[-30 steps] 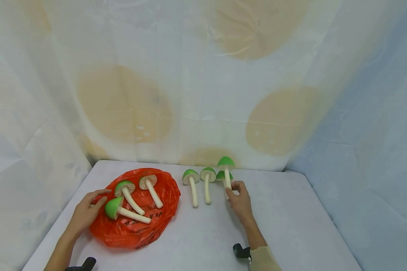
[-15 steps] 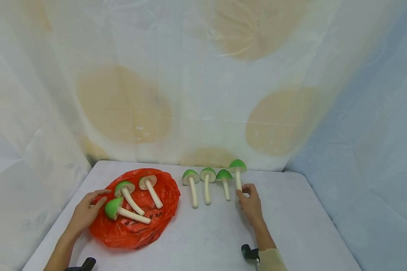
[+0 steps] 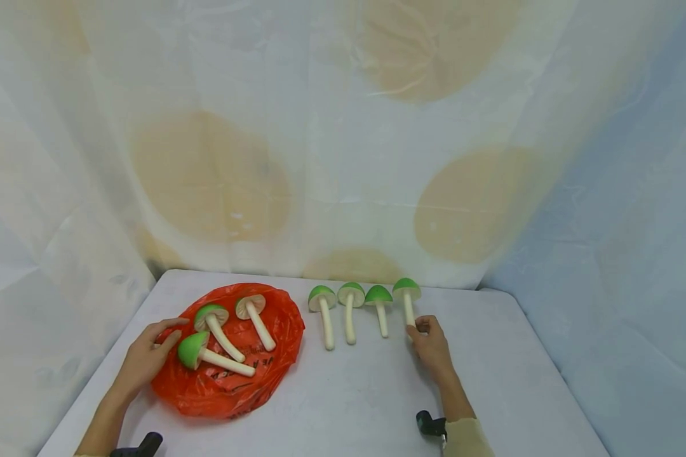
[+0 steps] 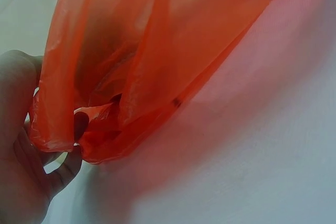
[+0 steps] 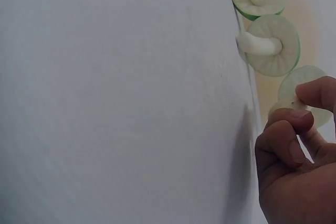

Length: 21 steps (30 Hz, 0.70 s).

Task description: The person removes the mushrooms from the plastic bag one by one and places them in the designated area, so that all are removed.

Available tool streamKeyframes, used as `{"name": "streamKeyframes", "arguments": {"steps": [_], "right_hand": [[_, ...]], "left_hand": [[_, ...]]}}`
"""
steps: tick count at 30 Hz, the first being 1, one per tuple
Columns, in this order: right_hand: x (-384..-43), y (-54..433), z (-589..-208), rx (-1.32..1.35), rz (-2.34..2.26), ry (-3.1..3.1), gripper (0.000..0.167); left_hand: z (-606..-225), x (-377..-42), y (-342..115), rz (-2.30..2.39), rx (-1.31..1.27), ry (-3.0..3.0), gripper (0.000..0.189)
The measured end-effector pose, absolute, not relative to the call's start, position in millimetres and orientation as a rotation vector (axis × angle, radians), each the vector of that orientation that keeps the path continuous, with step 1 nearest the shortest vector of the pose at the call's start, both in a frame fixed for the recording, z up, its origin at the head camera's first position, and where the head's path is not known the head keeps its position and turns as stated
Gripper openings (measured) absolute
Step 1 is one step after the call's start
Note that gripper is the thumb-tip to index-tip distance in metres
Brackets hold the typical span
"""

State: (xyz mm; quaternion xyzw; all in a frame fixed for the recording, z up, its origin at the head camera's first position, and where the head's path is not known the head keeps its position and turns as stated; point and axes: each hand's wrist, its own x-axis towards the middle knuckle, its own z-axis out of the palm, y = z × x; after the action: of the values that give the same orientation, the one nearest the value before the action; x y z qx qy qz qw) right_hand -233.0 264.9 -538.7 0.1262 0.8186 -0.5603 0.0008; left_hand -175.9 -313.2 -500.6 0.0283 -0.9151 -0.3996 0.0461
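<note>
In the head view my right hand (image 3: 432,349) pinches the lower stem of a green-capped toy mushroom (image 3: 407,291) at the right end of a row. Thumb and fingertips meet round that pale stem in the right wrist view. Three more mushrooms (image 3: 379,296) lie to its left, caps toward the back edge. My left hand (image 3: 144,357) holds the left rim of a red plastic bag (image 3: 234,403), its fingers curled round a fold of the film (image 4: 55,103). Inside the opened bag rest three similar mushrooms (image 3: 223,363), stems pointing rightward.
A white table (image 3: 343,406) carries everything, its back edge just beyond the mushroom caps. Pale sheeting (image 3: 331,158) with tan round patches hangs behind it, and more sheeting stands on both sides. Black wrist-camera mounts (image 3: 430,424) sit at both wrists.
My right hand has carried its mushroom rightward, off the third one in the row, and lowered it toward the table beside the others. The left hand and bag have stayed put.
</note>
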Motion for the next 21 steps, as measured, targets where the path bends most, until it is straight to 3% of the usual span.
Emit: {"name": "streamKeyframes", "arguments": {"steps": [21], "right_hand": [[-240.2,278.0,-535.3,0.349,-1.601,2.532,0.036]], "left_hand": [[-494.0,-177.6,-310.9,-1.178,0.059,-2.802,0.045]]}}
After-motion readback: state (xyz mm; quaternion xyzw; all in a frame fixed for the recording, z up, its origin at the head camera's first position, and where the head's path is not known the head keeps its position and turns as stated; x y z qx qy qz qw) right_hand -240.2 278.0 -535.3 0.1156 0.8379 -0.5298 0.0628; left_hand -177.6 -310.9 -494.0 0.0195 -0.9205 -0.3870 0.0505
